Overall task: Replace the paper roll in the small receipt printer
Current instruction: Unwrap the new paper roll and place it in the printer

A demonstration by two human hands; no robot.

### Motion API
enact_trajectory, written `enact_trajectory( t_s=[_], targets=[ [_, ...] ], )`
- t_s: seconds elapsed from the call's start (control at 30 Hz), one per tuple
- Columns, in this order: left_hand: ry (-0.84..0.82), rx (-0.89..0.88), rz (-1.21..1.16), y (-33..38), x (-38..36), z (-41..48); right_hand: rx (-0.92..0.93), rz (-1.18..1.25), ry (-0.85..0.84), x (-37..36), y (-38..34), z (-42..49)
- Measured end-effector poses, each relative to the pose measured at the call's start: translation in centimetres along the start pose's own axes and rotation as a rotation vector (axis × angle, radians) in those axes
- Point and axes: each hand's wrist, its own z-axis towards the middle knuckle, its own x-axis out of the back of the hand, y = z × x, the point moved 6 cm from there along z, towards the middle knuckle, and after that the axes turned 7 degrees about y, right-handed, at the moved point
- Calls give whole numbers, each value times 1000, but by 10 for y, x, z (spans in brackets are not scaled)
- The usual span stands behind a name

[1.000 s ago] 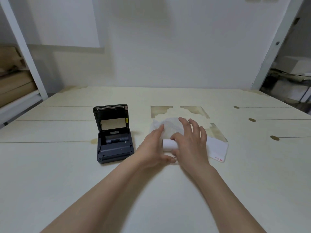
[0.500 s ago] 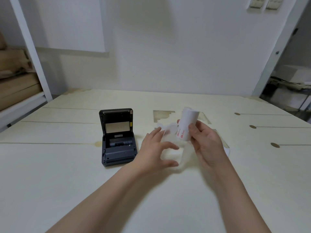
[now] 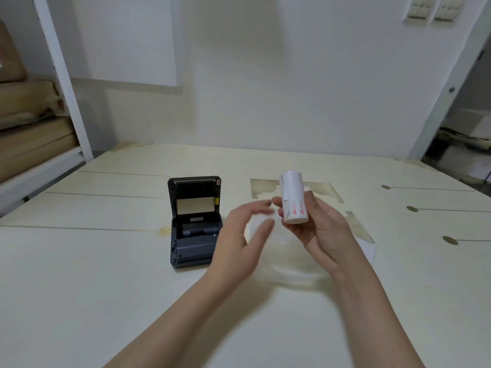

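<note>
A small dark grey receipt printer (image 3: 194, 227) sits on the pale table (image 3: 79, 261) with its lid standing open and the roll bay showing. My right hand (image 3: 318, 229) holds a white paper roll (image 3: 293, 201) with red print upright above the table, to the right of the printer. My left hand (image 3: 243, 240) hovers just left of the roll, fingers spread, blurred by motion. Whether it pinches the clear plastic wrapper (image 3: 287, 261) lying under both hands cannot be told.
A white paper sheet (image 3: 368, 251) lies behind my right wrist. Taped patches mark the table behind the roll. Cardboard boxes (image 3: 29, 139) fill a white shelf at the left. More shelving with boxes (image 3: 467, 144) stands at the right.
My right hand has lifted the paper roll off the table and stood it upright, higher than half a second ago. My left hand came away from the roll.
</note>
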Motion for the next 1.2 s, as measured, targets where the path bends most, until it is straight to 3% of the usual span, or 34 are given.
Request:
enact_trajectory(
  t_s=[0.07, 0.17, 0.4, 0.47, 0.57, 0.63, 0.77, 0.93, 1.07, 1.2],
  targets=[
    [-23, 214, -203, -5, -1, 4, -21, -23, -25, -1, 10, -1],
    [-47, 389, -356, -14, -5, 9, -44, -128, -45, 0, 23, -1],
    [-123, 509, -528, -33, -7, 14, -22, -253, -57, 3, 24, -4],
    [-85, 522, -611, -32, -5, 16, 97, -393, 33, 7, 21, -1],
    [-16, 541, -650, -31, 0, 18, 414, -689, 167, 7, 9, -5],
    [0, 541, -602, -33, 2, 17, 641, -894, 147, -3, 3, -12],
    [31, 558, -557, -36, 2, 16, 858, -1142, 99, -13, 8, -17],
    [41, 549, -534, -36, 2, 15, 892, -1123, 177, -11, 4, -19],
    [14, 542, -542, -37, 1, 15, 607, -889, 292, 1, 4, -13],
    [-74, 517, -552, -34, -6, 14, 605, -739, 444, 15, -9, -15]
  ],
)
